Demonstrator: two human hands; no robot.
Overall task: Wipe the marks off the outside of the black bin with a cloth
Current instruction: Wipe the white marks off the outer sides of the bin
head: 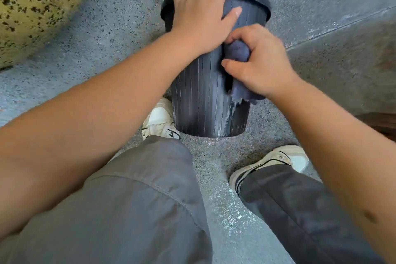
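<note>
A black ribbed bin [199, 96] stands upright on the speckled grey floor between my feet. My left hand [201, 13] lies over its rim, fingers curled over the far edge and thumb down the outer wall. My right hand [259, 62] grips a bunched dark grey-blue cloth [237, 51] and presses it against the bin's right side, about halfway up. A tail of the cloth hangs below my palm. White smeared marks [232, 115] run down the bin's lower right wall beneath the cloth.
My two legs in grey trousers and pale sneakers [159, 120] [278, 163] flank the bin. White dust flecks [227, 210] lie on the floor between my feet. A yellow speckled surface [32, 2] fills the upper left. A floor seam [342, 25] runs on the right.
</note>
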